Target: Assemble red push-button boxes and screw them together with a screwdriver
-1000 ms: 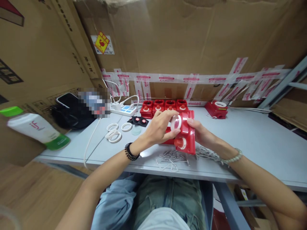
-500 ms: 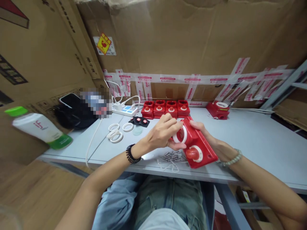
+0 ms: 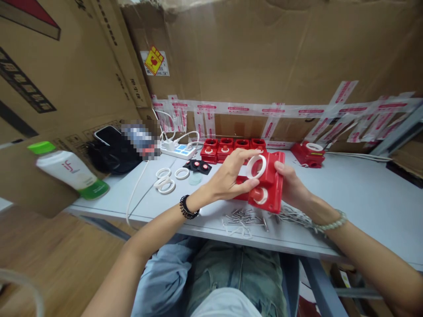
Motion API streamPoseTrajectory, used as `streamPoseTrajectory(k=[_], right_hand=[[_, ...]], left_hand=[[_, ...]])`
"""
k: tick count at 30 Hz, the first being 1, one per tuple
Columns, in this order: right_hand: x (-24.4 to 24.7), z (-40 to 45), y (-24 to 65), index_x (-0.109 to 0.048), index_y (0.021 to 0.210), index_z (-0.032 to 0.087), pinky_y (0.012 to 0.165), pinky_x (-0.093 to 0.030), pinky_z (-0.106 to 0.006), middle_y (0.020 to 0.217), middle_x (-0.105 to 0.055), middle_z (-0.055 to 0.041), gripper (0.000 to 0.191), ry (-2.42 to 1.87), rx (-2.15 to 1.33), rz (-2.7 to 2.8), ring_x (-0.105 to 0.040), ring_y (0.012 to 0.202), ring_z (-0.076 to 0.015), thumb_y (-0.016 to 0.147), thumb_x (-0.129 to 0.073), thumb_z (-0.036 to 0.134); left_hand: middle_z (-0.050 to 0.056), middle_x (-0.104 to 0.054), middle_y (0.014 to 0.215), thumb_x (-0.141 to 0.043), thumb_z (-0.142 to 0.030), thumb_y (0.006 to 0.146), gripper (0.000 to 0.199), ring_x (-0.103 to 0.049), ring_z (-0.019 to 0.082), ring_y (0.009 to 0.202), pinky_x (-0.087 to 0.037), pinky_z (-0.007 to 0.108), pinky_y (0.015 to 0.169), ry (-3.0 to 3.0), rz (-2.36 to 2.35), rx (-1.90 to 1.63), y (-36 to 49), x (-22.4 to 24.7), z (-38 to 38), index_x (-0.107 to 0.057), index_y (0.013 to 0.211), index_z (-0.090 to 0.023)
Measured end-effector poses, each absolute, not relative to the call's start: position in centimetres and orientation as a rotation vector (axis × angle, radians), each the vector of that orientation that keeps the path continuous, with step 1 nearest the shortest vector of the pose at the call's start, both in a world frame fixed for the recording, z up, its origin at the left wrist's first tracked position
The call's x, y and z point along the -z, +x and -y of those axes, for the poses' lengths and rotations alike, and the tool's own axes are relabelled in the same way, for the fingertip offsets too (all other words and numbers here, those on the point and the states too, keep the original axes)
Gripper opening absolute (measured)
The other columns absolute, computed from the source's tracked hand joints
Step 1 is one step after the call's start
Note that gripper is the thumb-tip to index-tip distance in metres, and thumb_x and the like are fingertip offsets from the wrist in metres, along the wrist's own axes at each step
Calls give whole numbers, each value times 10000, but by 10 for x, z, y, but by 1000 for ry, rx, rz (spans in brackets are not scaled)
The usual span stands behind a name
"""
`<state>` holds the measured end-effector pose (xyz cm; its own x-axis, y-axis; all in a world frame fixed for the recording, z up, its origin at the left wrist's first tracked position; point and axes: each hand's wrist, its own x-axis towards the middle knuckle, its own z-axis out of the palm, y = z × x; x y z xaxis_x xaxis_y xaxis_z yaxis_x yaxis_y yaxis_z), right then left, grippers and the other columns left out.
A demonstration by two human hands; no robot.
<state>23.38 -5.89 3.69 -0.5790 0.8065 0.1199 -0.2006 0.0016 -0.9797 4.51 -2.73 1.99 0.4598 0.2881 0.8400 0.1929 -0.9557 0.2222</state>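
A red plastic housing point(image 3: 273, 176) is tilted up above the front of the table, its round opening facing left and a red knob with a white collar below. My right hand point(image 3: 295, 187) grips its right edge, thumb on the near face. At the opening sits a white ring point(image 3: 249, 169), which my left hand point(image 3: 228, 176) pinches between thumb and fingers. Whether the ring is fully seated cannot be made out. Below the hands lies a pile of screws point(image 3: 243, 216) beside clear plastic scraps. Another red part shows partly behind my left fingers.
Loose white rings point(image 3: 166, 186), a clear disc point(image 3: 195, 178) and a black strip with red-centred buttons point(image 3: 197, 166) lie left. Several red housings point(image 3: 209, 152) line the back by a power strip point(image 3: 178, 150); another housing point(image 3: 308, 155) stands right. A bottle point(image 3: 71, 171) leans far left.
The housing has turned more upright and risen slightly, its opening and the white ring now facing me more. My left fingers have spread around the ring. The head view has shifted a little left.
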Motion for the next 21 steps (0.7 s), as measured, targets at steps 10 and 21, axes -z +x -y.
streamPoseTrajectory(k=[10, 21], right_hand=[[-32, 53, 243, -579, 1144, 249, 978, -519, -431, 1190, -681, -62, 383, -732, -1129, 1595, -656, 1079, -241, 813, -703, 398], [-49, 42, 264, -609, 1151, 222, 930, -519, -400, 1175, -681, -74, 581, -887, -678, 1883, -652, 1043, -249, 639, -851, 351]], left_hand=[[136, -547, 1326, -741, -421, 795, 678, -570, 264, 1209, -478, 443, 1022, 2244, -561, -1390, 53, -19, 37, -370, 1328, -227], [145, -589, 1289, -780, -459, 727, 734, -616, 290, 1158, -516, 428, 942, 2420, -686, -1302, 41, -20, 24, -419, 1314, -208]])
